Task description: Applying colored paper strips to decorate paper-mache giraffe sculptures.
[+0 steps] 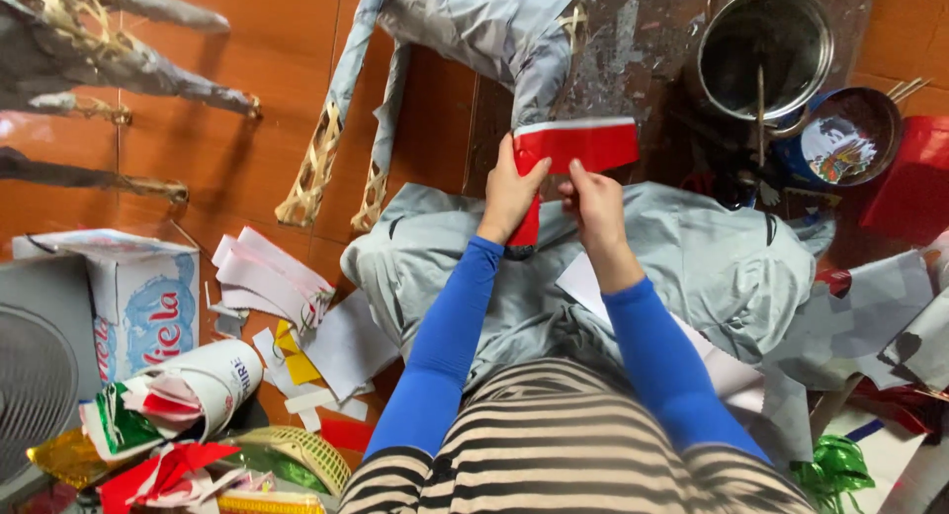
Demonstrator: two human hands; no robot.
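An orange tiled floor [257, 69] is littered with paper scraps, a cardboard box [148, 297] at the left, and a steel pot [766, 44] far right, with a grey-papered bamboo frame [474, 30] standing far of the hands. The red paper [583, 143] is held up over the lap, its long axis running left to right, with a strip hanging down at its left end. The left hand [509, 193] pinches its left end with fingers [524, 163] pressed together, and the right hand [598, 208] pinches its near edge from below.

I find bare floor [247, 128] open at ten o'clock; the metal pot [766, 49] at one o'clock and paper scraps [267, 277] at eight block passage.
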